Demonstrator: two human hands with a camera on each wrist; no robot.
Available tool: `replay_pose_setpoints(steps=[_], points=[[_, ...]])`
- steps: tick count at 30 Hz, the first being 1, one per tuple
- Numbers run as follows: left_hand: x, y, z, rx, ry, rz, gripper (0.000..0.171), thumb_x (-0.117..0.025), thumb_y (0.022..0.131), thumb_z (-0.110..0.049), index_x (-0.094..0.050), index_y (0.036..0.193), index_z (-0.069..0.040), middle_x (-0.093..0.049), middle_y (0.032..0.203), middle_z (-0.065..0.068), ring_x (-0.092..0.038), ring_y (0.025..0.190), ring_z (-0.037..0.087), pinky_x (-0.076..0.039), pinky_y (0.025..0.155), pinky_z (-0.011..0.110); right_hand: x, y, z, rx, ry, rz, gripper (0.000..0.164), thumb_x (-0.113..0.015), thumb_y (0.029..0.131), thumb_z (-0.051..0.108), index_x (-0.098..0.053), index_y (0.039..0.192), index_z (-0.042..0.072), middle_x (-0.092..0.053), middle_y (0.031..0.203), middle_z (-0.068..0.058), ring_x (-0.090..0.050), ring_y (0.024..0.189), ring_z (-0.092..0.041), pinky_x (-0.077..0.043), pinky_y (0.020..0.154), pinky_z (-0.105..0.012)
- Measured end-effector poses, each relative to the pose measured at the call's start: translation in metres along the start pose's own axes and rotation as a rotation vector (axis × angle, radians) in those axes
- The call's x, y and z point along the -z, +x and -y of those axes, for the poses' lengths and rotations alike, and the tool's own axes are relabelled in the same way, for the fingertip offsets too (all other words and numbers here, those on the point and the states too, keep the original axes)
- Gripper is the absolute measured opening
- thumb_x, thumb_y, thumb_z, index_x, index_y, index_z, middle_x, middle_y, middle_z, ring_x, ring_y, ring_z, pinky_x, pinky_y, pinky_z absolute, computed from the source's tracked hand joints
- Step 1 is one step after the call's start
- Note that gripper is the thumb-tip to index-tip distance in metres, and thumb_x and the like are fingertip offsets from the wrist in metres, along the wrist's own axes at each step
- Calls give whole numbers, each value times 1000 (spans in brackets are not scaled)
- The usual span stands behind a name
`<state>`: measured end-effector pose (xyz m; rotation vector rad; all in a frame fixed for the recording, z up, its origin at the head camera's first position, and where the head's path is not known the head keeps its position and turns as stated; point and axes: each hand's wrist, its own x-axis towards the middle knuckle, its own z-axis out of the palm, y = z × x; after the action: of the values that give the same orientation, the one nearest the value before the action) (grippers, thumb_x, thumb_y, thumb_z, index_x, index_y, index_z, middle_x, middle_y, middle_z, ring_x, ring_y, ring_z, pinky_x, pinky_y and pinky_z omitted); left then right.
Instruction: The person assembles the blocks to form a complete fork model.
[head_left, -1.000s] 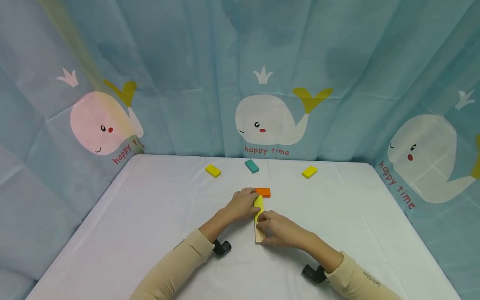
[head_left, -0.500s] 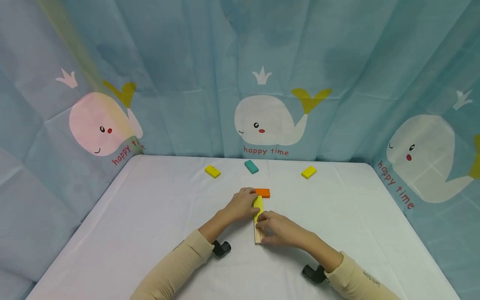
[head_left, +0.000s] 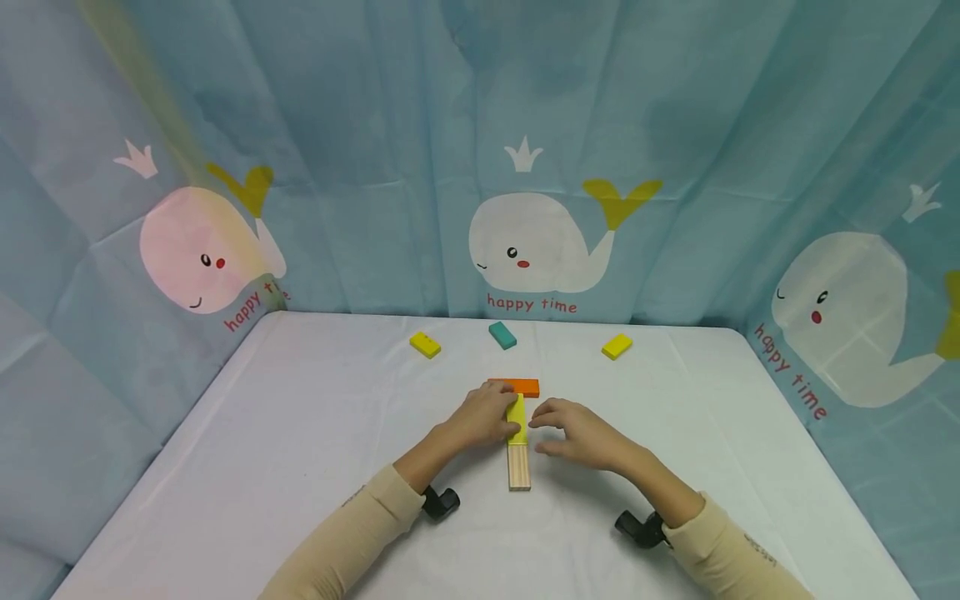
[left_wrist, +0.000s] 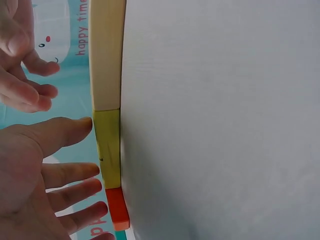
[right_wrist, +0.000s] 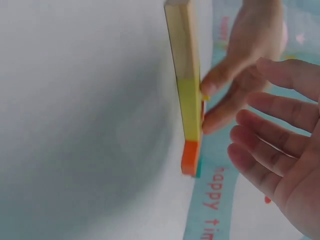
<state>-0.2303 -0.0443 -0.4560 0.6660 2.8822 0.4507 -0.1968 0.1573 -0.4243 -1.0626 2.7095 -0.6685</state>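
Observation:
A flat yellow block (head_left: pixel 517 427) lies lengthwise on the table, end to end with a plain wooden block (head_left: pixel 519 468) on its near side. Beyond its far end an orange block (head_left: pixel 529 388) lies crosswise, so the three form a T. My left hand (head_left: pixel 483 414) rests its thumb and fingertips on the yellow block from the left, fingers mostly straight; it covers part of the orange block. To the right of the row hovers my right hand (head_left: pixel 583 433), apart from the blocks and holding nothing. In the right wrist view its fingers (right_wrist: pixel 270 145) are spread and relaxed.
Toward the table's back edge lie a yellow block (head_left: pixel 425 345) on the left, a teal block (head_left: pixel 502 335) in the middle and another yellow block (head_left: pixel 617 347) on the right. A blue curtain (head_left: pixel 375 233) with whale prints encloses the white table (head_left: pixel 337 400).
My right hand has let go of the wooden block and moved off to the right and slightly away from me, uncovering that block. The left hand has stayed at the yellow block.

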Motion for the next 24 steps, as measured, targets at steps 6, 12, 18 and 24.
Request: replay_pose_setpoints(steps=[6,12,18,24], points=[[1,-4,-2,-30,30,39,58,-71,88,-40,-58,135,-10,-51,144,8,-44,136,25,-38,112,47,10,1,-11,-69,54,-25,31,-70,89,21,-70,115,5,-65,115,-4,-61,109,-24,-53,93,-43],[3,-9,-6,-63,75,63,66,-73,83,-48,-57,135,-10,-50,145,7,-43,136,25,-36,112,48,17,4,-26,-98,95,-65,28,-69,90,20,-71,112,3,-66,112,-7,-62,105,-31,-54,89,-45],[5,-13,-9,-57,87,86,69,-73,82,-50,-57,136,-10,-50,146,6,-41,137,25,-34,114,47,27,7,-42,-139,73,-101,27,-68,90,19,-71,112,3,-67,111,-9,-62,104,-31,-55,89,-45],[4,-14,-9,-64,88,78,66,-73,83,-48,-57,135,-11,-51,145,5,-43,136,24,-35,114,45,38,11,-57,-180,39,-154,27,-68,90,17,-71,112,1,-68,110,-11,-62,102,-31,-55,87,-44]])
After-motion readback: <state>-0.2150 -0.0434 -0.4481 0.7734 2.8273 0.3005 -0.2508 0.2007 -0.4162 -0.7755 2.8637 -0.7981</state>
